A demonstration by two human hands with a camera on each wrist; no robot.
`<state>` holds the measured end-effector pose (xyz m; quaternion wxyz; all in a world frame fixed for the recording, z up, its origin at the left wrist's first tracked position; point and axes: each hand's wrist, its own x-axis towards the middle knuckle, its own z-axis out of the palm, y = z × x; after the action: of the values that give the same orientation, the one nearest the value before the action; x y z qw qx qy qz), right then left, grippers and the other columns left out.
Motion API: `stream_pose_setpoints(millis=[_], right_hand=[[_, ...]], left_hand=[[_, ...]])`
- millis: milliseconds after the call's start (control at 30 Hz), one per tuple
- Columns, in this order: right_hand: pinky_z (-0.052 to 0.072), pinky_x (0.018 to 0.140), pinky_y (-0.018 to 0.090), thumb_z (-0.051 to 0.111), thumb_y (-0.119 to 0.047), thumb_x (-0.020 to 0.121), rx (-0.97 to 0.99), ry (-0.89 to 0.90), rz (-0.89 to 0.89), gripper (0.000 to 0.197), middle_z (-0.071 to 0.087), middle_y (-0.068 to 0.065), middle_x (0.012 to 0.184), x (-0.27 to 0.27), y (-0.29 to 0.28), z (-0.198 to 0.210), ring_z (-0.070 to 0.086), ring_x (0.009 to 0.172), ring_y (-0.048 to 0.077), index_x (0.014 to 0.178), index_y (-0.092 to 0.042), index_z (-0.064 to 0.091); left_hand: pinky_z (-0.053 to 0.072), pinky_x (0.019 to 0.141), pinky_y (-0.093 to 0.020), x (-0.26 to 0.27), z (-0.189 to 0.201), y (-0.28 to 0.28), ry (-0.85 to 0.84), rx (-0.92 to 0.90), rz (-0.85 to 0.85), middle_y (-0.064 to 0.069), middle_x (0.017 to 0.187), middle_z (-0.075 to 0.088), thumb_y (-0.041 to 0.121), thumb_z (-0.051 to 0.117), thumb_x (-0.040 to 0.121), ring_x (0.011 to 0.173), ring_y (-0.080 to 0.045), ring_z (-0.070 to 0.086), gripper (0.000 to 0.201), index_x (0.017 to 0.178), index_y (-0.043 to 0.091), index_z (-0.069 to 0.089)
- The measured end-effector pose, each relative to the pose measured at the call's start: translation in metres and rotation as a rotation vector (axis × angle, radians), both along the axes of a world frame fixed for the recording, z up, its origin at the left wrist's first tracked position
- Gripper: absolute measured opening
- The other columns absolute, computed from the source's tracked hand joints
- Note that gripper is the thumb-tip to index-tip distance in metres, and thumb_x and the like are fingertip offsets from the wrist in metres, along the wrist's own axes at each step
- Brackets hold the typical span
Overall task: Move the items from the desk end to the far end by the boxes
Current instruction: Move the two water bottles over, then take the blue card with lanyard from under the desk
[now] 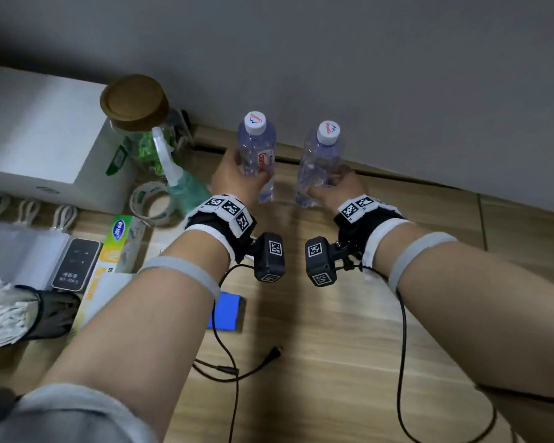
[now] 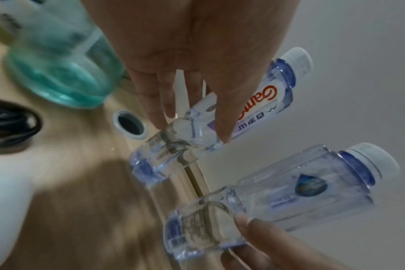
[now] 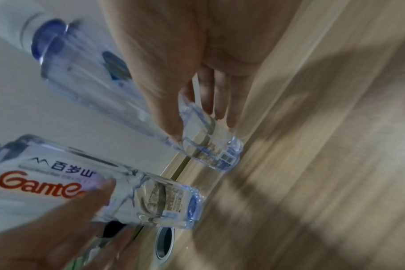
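clear glossy plastic bottles (image 1: 256, 151), wood-grain desk (image 1: 349, 314)

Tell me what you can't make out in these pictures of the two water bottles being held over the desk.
- Whether either bottle base touches the desk: head view, the hands cover them; wrist views are blurred.
- Left bottle label: partly covered by the left hand; small print unreadable.
- Right bottle barcode text: right wrist view, motion blur.
- Right hand fingertips: head view, hidden behind the bottle.
- White box: cut off by the left edge.
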<state>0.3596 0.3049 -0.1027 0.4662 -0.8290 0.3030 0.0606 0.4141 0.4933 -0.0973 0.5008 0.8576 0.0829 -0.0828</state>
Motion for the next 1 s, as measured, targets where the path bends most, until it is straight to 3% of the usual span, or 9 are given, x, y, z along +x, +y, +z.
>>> stream_pose_setpoints(millis=[100, 233, 333, 400, 600, 767, 867, 933, 1000], right_hand=[[0.057, 0.088, 0.04, 0.081, -0.052, 0.059, 0.072, 0.047, -0.076, 0.078, 0.068, 0.0, 0.112, -0.03, -0.005, 0.006, 0.067, 0.097, 0.021, 0.125, -0.02, 0.056], [0.062, 0.078, 0.044, 0.076, -0.035, 0.065, 0.13, 0.053, -0.16, 0.026, 0.076, 0.0, 0.088, -0.088, -0.024, 0.015, 0.073, 0.085, 0.023, 0.088, -0.024, 0.07], [0.063, 0.076, 0.041, 0.075, -0.024, 0.075, 0.153, 0.053, -0.223, 0.007, 0.077, 0.003, 0.08, -0.139, -0.042, 0.023, 0.075, 0.083, 0.02, 0.08, -0.022, 0.071], [0.063, 0.076, 0.039, 0.073, -0.017, 0.079, 0.215, 0.045, -0.292, 0.004, 0.077, 0.01, 0.087, -0.177, -0.056, 0.03, 0.075, 0.084, 0.02, 0.082, -0.017, 0.07], [0.061, 0.077, 0.039, 0.068, -0.012, 0.083, 0.261, -0.021, -0.41, 0.006, 0.073, 0.011, 0.085, -0.318, -0.117, 0.031, 0.074, 0.077, 0.02, 0.08, -0.015, 0.066], [0.058, 0.067, 0.032, 0.064, -0.009, 0.083, 0.273, -0.044, -0.533, 0.007, 0.07, 0.01, 0.082, -0.466, -0.177, 0.015, 0.071, 0.07, 0.019, 0.079, -0.014, 0.066], [0.059, 0.067, 0.032, 0.063, -0.012, 0.084, 0.281, -0.005, -0.595, 0.006, 0.072, 0.008, 0.083, -0.558, -0.207, 0.006, 0.073, 0.069, 0.017, 0.08, -0.014, 0.067], [0.06, 0.071, 0.034, 0.063, -0.013, 0.083, 0.294, 0.015, -0.627, 0.007, 0.073, 0.008, 0.082, -0.611, -0.225, 0.003, 0.073, 0.068, 0.019, 0.077, -0.014, 0.067], [0.06, 0.072, 0.037, 0.063, -0.013, 0.083, 0.311, 0.03, -0.667, 0.009, 0.074, 0.012, 0.081, -0.655, -0.241, 0.002, 0.073, 0.067, 0.02, 0.076, -0.014, 0.068]], left_hand=[[0.048, 0.091, -0.031, -0.018, -0.007, -0.003, 0.107, 0.002, 0.073, -0.009, 0.123, 0.062, 0.03, 0.084, 0.073, 0.107, -0.026, 0.063, 0.068, 0.128, 0.012, 0.05], [0.053, 0.093, -0.038, -0.067, -0.008, -0.02, 0.309, -0.039, -0.033, -0.003, 0.108, 0.063, 0.033, 0.083, 0.072, 0.098, -0.025, 0.063, 0.064, 0.123, 0.017, 0.048], [0.058, 0.084, -0.037, -0.111, 0.0, -0.047, 0.394, -0.066, -0.197, -0.001, 0.105, 0.068, 0.041, 0.084, 0.07, 0.094, -0.021, 0.067, 0.055, 0.112, 0.018, 0.057], [0.057, 0.077, -0.033, -0.142, 0.008, -0.071, 0.426, -0.081, -0.304, -0.001, 0.102, 0.072, 0.045, 0.084, 0.07, 0.091, -0.017, 0.07, 0.053, 0.109, 0.018, 0.061], [0.056, 0.081, -0.038, -0.252, 0.032, -0.147, 0.386, -0.086, -0.445, -0.001, 0.104, 0.073, 0.051, 0.086, 0.066, 0.093, -0.018, 0.07, 0.058, 0.105, 0.016, 0.061], [0.053, 0.073, -0.033, -0.37, 0.032, -0.213, 0.351, -0.03, -0.533, -0.008, 0.107, 0.074, 0.041, 0.084, 0.074, 0.093, -0.023, 0.072, 0.048, 0.106, 0.013, 0.062], [0.05, 0.07, -0.029, -0.448, 0.036, -0.252, 0.462, 0.023, -0.639, -0.004, 0.121, 0.069, 0.033, 0.073, 0.088, 0.092, -0.018, 0.068, 0.035, 0.112, 0.011, 0.059], [0.049, 0.073, -0.031, -0.492, 0.04, -0.272, 0.48, 0.106, -0.733, -0.005, 0.113, 0.07, 0.031, 0.071, 0.09, 0.1, -0.019, 0.069, 0.04, 0.119, 0.007, 0.057], [0.05, 0.069, -0.032, -0.528, 0.036, -0.288, 0.469, 0.12, -0.767, -0.002, 0.103, 0.071, 0.029, 0.076, 0.086, 0.096, -0.017, 0.071, 0.036, 0.113, 0.011, 0.06]])
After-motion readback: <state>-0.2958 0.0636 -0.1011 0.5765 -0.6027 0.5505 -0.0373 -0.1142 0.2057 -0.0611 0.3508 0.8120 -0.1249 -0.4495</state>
